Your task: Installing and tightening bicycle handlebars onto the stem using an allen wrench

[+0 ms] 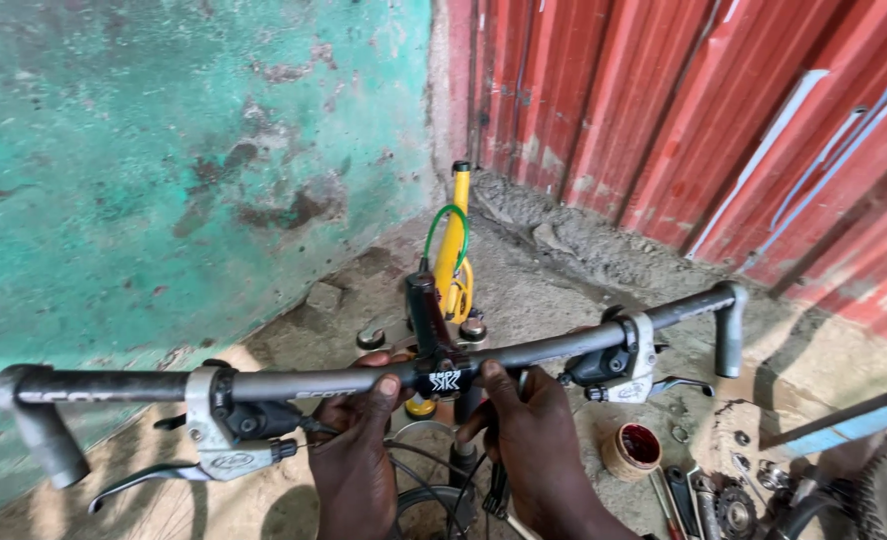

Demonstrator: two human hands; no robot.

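A grey bicycle handlebar (114, 385) with bar ends, white brake levers (214, 455) and shifters runs across the view. My left hand (356, 450) grips the bar just left of the black stem clamp (444, 380). My right hand (534, 440) grips right of the clamp and also holds a thin dark tool (497, 490), pointing down. The black stem (424, 305) rises from the clamp. Beyond it stands a yellow fork (452, 250) with a green cable loop (442, 225). A wheel's spokes (419, 490) show below my hands.
A teal plastered wall (164, 150) is on the left, a red corrugated metal wall (714, 110) on the right. On the dirt ground at the right lie a small open tin of grease (634, 450), tools (679, 495), sprockets (736, 510) and a tyre (884, 490).
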